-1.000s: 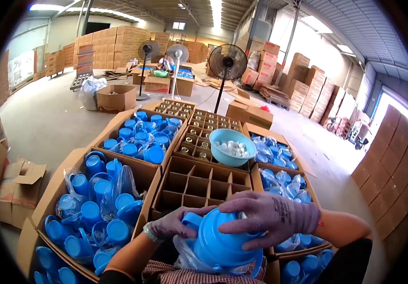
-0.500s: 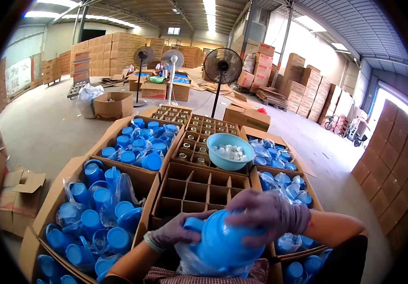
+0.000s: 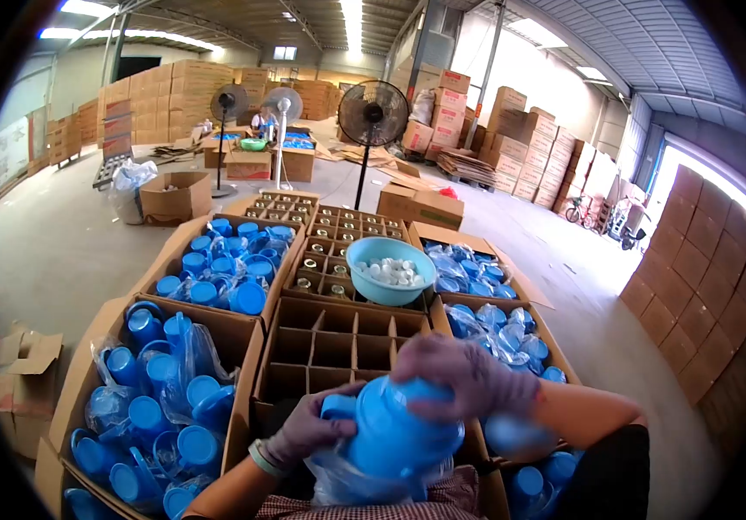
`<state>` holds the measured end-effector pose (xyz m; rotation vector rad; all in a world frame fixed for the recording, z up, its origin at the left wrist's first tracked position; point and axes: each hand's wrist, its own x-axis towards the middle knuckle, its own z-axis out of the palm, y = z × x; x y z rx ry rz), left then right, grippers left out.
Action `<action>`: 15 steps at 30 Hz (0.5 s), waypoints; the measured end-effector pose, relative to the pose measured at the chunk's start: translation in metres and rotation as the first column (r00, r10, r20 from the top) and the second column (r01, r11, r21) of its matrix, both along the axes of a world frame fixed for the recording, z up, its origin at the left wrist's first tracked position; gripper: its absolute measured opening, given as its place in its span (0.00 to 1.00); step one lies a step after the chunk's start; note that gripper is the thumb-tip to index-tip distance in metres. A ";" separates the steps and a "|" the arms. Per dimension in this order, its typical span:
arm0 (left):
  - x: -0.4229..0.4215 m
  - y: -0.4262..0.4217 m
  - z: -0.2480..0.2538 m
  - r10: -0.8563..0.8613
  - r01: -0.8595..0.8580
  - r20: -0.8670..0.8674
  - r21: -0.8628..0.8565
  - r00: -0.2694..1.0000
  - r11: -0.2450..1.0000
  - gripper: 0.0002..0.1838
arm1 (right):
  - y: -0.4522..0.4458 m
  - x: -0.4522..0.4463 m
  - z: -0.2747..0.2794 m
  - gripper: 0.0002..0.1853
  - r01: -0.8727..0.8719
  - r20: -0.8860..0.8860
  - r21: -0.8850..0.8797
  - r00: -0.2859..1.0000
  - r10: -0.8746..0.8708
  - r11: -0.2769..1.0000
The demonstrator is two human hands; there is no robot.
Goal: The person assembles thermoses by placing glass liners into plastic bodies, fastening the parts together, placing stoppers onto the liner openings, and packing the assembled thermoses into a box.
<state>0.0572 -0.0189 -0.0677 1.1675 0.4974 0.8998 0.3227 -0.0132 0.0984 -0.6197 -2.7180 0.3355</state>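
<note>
A large blue plastic jug with a handle, a clear plastic bag around its lower part, is held low over my lap. My left hand, in a purple-grey glove, grips the jug at its handle. Over the jug's top lies my gloved right hand, blurred, with its fingers bent round the upper part. Beyond the jug is a carton with cardboard dividers, its front compartments without bottles. A light blue basin holding small white caps sits on the divided carton behind.
Cartons of blue jugs stand at the left and right. Farther off are a black standing fan, an open carton, a person by a green bowl, and stacked cartons at the right.
The camera view has turned right, so the cartons and fans sit farther left in view. Over the jug, my right hand has shifted its grip. My left hand still holds the handle.
</note>
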 end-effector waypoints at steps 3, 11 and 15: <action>0.039 -0.015 -0.033 0.426 -0.423 -0.117 0.050 0.897 0.905 0.61 | 0.029 0.023 -0.034 0.14 0.142 -0.085 -0.082 0.985 -0.149 0.986; 0.035 -0.016 -0.014 0.377 -0.375 0.002 -0.099 0.926 0.922 0.55 | 0.024 0.023 -0.041 0.18 0.158 -0.240 -0.077 0.955 -0.172 0.985; -0.002 -0.020 -0.014 0.470 -0.466 0.080 -0.065 0.879 0.882 0.44 | 0.001 0.032 -0.032 0.35 0.291 -0.494 0.157 0.851 -0.180 0.944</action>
